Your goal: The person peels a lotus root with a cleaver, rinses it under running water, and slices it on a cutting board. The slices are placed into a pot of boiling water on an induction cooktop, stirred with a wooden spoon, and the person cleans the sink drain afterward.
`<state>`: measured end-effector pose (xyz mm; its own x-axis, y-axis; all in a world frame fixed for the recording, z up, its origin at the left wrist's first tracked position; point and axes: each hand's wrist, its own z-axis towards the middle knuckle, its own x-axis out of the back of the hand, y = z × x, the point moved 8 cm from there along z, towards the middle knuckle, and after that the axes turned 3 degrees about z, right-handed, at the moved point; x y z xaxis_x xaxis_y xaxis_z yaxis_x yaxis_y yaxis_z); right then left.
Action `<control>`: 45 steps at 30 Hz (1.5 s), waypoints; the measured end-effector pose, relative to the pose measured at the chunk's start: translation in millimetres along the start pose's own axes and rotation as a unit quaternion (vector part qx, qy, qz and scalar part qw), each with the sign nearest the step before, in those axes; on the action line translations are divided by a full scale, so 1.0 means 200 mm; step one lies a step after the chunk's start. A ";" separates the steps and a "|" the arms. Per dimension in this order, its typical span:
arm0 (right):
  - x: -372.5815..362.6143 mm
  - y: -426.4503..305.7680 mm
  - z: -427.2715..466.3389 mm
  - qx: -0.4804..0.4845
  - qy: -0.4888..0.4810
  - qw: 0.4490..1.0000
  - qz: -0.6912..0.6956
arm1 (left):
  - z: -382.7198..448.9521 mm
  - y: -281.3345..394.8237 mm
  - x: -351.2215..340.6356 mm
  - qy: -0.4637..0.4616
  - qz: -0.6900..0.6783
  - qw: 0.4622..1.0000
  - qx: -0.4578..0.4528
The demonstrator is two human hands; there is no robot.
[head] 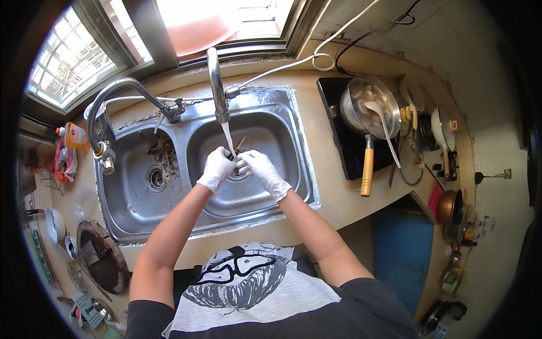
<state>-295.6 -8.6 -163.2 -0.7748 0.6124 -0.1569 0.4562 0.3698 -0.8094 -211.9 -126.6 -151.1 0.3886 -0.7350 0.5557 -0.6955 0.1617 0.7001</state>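
Note:
Both my hands wear white disposable gloves and meet over the right basin (271, 131) of a steel double sink. My left hand (217, 168) is curled around a small dark and brown thing (241, 145), whose narrow tip points up and away from me. What it is I cannot tell. Beside it, my right hand (259, 168) has bent fingers touching or nearly touching the same thing. A stream of water (228, 134) falls from the chrome faucet (218, 84) onto the thing and my fingertips. The basin's drain (238, 176) is partly hidden below my hands.
Brownish scraps (163, 154) lie in the left basin (139, 190) by its drain. A second curved faucet (123, 84) arches over it. Right of the sink, a pot (351, 106) with a ladle (383, 123) stands on a black cooktop (334, 123). A round chopping board (103, 262) with a cleaver (89, 254) lies left.

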 end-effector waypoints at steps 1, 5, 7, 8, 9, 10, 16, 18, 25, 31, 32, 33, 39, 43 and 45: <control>-0.01 0.00 -0.02 0.000 -0.014 0.999 0.031 | -0.04 -0.01 0.06 0.035 0.029 0.999 -0.010; -0.01 -0.01 -0.09 0.025 -0.060 0.997 0.032 | -0.25 0.01 0.20 0.164 0.079 0.977 -0.111; 0.02 0.00 -0.11 0.009 -0.055 0.998 -0.021 | -0.33 -0.01 0.24 0.185 0.050 0.972 -0.134; 0.04 0.02 -0.11 -0.011 -0.053 0.998 -0.044 | -0.36 -0.02 0.25 0.187 0.056 0.971 -0.139; 0.06 0.02 -0.11 -0.008 -0.049 0.997 -0.057 | -0.39 -0.03 0.26 0.196 0.062 0.969 -0.138; 0.08 0.02 -0.12 -0.007 -0.049 0.997 -0.058 | -0.42 -0.03 0.27 0.204 0.067 0.966 -0.146; 0.14 -0.08 -0.12 0.011 -0.005 0.997 -0.072 | -0.44 -0.01 0.26 0.193 0.081 0.967 -0.147; 0.13 -0.14 -0.11 0.028 0.006 0.996 -0.088 | -0.43 0.01 0.23 0.179 0.091 0.969 -0.144; 0.08 -0.27 -0.08 0.060 0.011 0.995 -0.079 | -0.39 0.04 0.16 0.154 0.073 0.977 -0.132; -0.04 -0.29 -0.02 0.085 -0.053 0.993 -0.057 | -0.31 0.02 0.11 0.152 0.075 0.975 -0.144; -0.10 -0.30 0.00 0.098 -0.089 0.991 -0.027 | -0.26 0.01 0.07 0.113 0.062 0.981 -0.145; -0.15 -0.31 0.04 0.094 -0.106 0.990 -0.011 | -0.19 -0.07 0.00 0.022 -0.029 0.997 -0.065; -0.31 -0.35 0.14 0.042 -0.138 0.990 -0.001 | -0.04 -0.21 -0.25 -0.170 -0.466 0.852 0.167; -0.25 -0.43 0.06 0.141 -0.086 0.963 -0.214 | 0.07 -0.18 -0.32 -0.157 -0.577 0.781 0.179; -0.20 -0.47 -0.01 0.205 -0.066 0.921 -0.325 | 0.13 -0.17 -0.36 -0.162 -0.585 0.772 0.189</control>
<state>-305.5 -66.3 -79.8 -0.8852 0.2543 0.3895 -0.3043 0.3168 -0.8984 -231.7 -96.2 -225.0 0.7553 -0.3688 -0.5417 -0.1337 -0.8959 0.4236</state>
